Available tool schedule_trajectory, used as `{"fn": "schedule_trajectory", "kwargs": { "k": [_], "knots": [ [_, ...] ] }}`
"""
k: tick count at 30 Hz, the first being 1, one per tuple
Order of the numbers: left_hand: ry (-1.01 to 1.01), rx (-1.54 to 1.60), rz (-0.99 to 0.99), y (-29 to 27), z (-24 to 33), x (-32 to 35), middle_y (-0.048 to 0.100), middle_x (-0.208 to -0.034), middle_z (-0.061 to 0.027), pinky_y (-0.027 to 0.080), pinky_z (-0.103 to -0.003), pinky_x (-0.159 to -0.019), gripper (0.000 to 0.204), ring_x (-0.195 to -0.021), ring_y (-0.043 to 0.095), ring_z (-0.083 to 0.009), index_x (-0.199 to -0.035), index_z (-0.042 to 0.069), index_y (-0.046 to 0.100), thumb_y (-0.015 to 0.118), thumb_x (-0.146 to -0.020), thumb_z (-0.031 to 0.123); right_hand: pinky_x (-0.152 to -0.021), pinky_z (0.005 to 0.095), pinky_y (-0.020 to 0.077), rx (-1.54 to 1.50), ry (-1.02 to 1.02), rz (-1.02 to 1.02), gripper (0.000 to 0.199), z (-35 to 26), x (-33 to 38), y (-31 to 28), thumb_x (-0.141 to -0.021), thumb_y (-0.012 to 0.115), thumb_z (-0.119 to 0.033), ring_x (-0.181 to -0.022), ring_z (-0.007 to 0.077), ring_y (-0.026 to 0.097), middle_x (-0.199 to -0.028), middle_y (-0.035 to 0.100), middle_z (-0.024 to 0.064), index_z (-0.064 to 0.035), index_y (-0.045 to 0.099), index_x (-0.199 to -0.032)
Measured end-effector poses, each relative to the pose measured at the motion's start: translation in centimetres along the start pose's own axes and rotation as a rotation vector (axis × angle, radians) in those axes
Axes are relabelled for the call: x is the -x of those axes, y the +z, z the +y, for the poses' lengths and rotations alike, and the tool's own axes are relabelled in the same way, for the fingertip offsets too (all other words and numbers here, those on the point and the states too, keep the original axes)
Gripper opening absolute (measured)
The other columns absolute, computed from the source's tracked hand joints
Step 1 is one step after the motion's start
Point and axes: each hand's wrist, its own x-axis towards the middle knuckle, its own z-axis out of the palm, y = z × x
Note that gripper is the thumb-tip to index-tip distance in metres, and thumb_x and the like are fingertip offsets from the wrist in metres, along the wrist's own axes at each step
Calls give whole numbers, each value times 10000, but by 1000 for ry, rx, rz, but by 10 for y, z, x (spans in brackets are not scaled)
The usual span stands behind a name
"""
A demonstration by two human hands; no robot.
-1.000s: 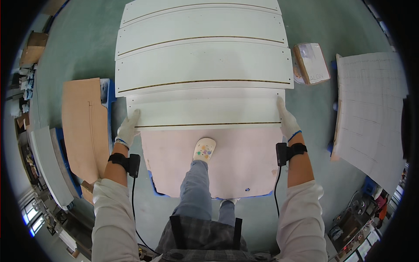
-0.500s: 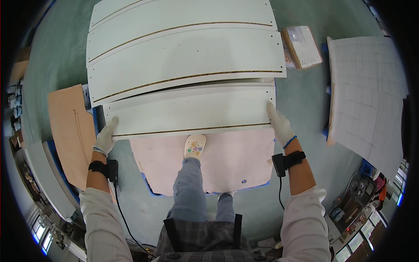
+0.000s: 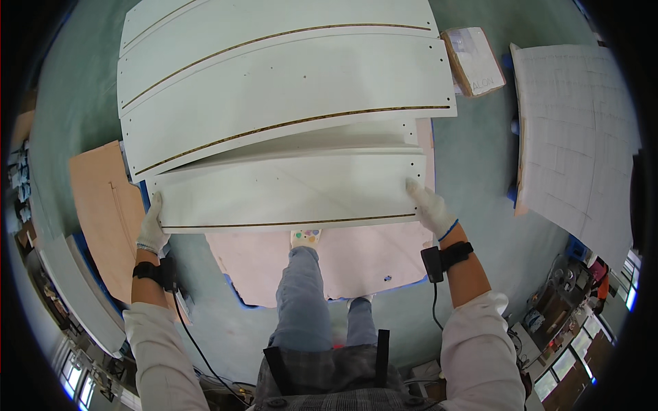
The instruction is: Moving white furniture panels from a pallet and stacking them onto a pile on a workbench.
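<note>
I hold a long white board (image 3: 288, 188) by its two short ends, raised and tilted over the floor. My left hand (image 3: 151, 229), in a white glove, grips the left end; my right hand (image 3: 428, 205), also gloved, grips the right end. Beyond it lie several more white boards (image 3: 274, 89) side by side, with brown edges showing between them. Under the held board a pale pink sheet (image 3: 356, 257) is spread on the floor, and my foot (image 3: 306, 237) stands on it. A black band with a cable sits on each wrist.
A brown panel (image 3: 103, 205) lies on the floor at left. A cardboard box (image 3: 474, 60) sits at the upper right, beside a large white gridded panel (image 3: 582, 144). Long pale boards (image 3: 68, 288) lie at far left, clutter at lower right.
The nearest white board has come up off the stack and toward me, its front edge now over the pink sheet. Both hands moved nearer with it, and the view shifted left.
</note>
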Motion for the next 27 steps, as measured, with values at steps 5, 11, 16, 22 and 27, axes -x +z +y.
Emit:
{"fn": "schedule_trajectory", "kwargs": {
  "k": [5, 11, 16, 22, 27],
  "knots": [
    [16, 15, -75, -5, -1, -9, 617, -1295, -65, 544, -364, -966, 475, -1164, 616, -194, -1347, 64, 539, 592, -999, 383, -1083, 350, 395, -314, -102, 101, 862, 8, -7, 16, -915, 630, -561, -1281, 234, 497, -1391, 526, 151, 78, 401, -1445],
    [22, -57, -18, -4, -15, 41, 612, -1303, -64, 532, -345, -978, 517, -1162, 614, -190, -1376, 43, 512, 573, -1006, 400, -1069, 347, 402, -383, -151, 142, 791, 33, 32, 16, -933, 645, -480, -1270, 221, 502, -1373, 536, 137, 67, 400, -1449],
    [-32, -162, -203, 7, -25, 155, 616, -1302, -59, 540, -313, -959, 519, -1128, 629, -163, -1395, 44, 493, 477, -1045, 427, -1065, 353, 403, -526, -142, 146, 804, 129, 134, 16, -935, 635, -488, -1275, 228, 502, -1383, 525, 147, 61, 374, -1462],
    [69, -389, -370, 81, -71, 304, 599, -1305, -84, 534, -352, -978, 519, -1175, 603, -197, -1399, 48, 472, 465, -1047, 429, -1012, 354, 453, -743, -306, 167, 875, 277, 338, -13, -889, 665, -535, -1215, 236, 546, -1354, 539, 161, 65, 367, -1453],
    [26, -420, -679, 187, -146, 427, 570, -1344, -118, 509, -374, -1011, 549, -1183, 595, -237, -1441, 27, 421, 430, -1060, 423, -992, 341, 458, -866, -384, 593, 863, 407, 564, -14, -881, 664, -526, -1168, 217, 563, -1314, 568, 155, 60, 382, -1448]
  ]
}}
